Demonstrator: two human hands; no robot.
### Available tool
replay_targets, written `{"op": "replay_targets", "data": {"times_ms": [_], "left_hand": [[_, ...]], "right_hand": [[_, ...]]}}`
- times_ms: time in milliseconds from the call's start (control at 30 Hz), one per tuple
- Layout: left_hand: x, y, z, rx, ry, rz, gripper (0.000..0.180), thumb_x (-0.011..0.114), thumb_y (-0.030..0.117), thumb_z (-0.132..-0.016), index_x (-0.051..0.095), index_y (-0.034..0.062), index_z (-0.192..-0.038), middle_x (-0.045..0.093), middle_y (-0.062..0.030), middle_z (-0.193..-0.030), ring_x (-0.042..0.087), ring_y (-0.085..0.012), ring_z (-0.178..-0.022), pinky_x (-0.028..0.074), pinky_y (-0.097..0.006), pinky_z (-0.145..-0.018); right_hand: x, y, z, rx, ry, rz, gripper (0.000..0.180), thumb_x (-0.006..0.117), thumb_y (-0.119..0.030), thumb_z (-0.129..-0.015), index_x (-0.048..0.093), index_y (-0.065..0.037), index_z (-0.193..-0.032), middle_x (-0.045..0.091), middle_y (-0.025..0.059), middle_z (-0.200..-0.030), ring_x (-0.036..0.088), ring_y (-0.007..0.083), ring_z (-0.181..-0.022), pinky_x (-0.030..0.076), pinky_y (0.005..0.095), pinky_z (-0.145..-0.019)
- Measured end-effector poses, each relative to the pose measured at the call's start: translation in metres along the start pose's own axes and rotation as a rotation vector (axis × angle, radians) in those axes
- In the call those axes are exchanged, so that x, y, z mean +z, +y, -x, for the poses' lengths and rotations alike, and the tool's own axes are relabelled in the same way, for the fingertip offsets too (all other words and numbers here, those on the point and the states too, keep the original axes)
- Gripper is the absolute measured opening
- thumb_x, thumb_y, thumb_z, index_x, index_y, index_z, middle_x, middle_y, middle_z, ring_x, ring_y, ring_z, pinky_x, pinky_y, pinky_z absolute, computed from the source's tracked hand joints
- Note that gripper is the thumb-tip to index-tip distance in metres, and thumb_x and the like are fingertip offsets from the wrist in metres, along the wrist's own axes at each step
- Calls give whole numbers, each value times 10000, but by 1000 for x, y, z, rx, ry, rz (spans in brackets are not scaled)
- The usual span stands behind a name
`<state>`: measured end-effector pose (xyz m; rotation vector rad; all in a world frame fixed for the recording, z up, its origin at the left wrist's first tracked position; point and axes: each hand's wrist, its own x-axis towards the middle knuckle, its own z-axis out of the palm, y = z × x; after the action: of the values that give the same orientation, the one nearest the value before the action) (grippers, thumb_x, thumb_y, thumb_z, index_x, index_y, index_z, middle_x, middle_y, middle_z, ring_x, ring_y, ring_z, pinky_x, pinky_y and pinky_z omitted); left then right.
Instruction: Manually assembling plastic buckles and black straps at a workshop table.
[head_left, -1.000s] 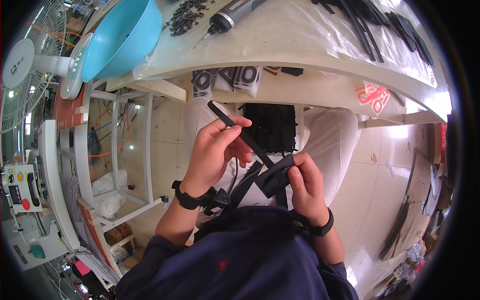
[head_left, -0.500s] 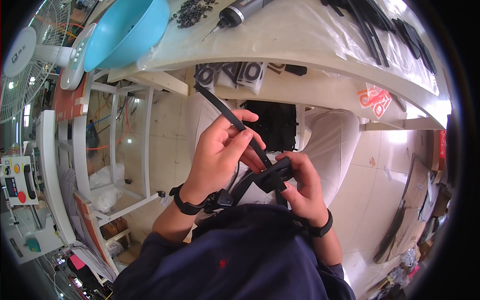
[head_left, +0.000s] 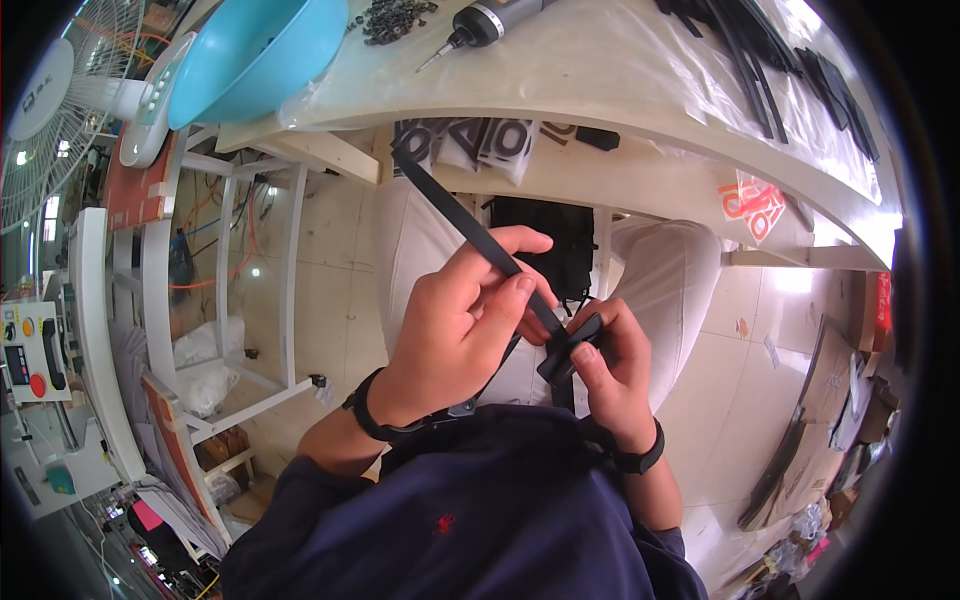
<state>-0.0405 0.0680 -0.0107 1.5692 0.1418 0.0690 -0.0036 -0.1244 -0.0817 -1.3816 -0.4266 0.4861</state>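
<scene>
A long black strap (head_left: pixel 452 209) slants from the table's underside down into my hands, above my lap. My left hand (head_left: pixel 465 320) pinches it between thumb and fingers, close to its lower end. My right hand (head_left: pixel 619 368) grips a black plastic buckle-like piece (head_left: pixel 566 352), thumb on top and fingers behind. The strap's lower end meets this piece; whether it passes through a slot is hidden by my fingers. Below the piece a short black length hangs down toward my shirt.
Ahead, the worktable (head_left: pixel 560 85) carries a blue basin (head_left: pixel 258 60), an electric screwdriver (head_left: pixel 485 25), small dark parts (head_left: pixel 395 18) and black strips (head_left: pixel 745 60). Bagged parts (head_left: pixel 505 150) lie on the shelf beneath. A white fan (head_left: pixel 60 85) and a metal frame (head_left: pixel 228 290) stand left; flattened cardboard (head_left: pixel 800 440) lies right.
My left hand has shifted slightly right and down along with the strap. The black piece has turned more upright in my right hand, and its flat face is less visible.
</scene>
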Motion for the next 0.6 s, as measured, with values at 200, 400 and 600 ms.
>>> {"op": "replay_targets", "data": {"times_ms": [200, 400, 600], "left_hand": [[7, -6, 0, 22, -35, -70, 278, 480, 4, -1015, 487, -68, -1284, 693, -132, -925, 672, -130, -773, 567, -260, -683], [8, -7, -3, -72, -55, 16, 335, 503, 15, -1010, 474, -70, -1333, 704, -139, -956, 674, -135, -831, 558, -262, -755], [18, -17, 3, -97, -75, 137, 374, 549, -2, -976, 484, -64, -1339, 714, -158, -1053, 672, -145, -989, 535, -267, -868]], "right_hand": [[6, -7, -2, 83, 93, -12, 211, 695, -153, -887, 582, -3, -984, 619, 39, -818, 539, 102, -747, 440, 242, -705], [6, -5, 0, 138, 118, -80, 182, 708, -118, -895, 604, 5, -980, 628, 21, -839, 539, 83, -752, 450, 240, -706], [8, -12, -2, 179, 199, -278, 127, 690, -73, -919, 610, 18, -956, 628, 6, -855, 544, 58, -765, 447, 213, -706]]}}
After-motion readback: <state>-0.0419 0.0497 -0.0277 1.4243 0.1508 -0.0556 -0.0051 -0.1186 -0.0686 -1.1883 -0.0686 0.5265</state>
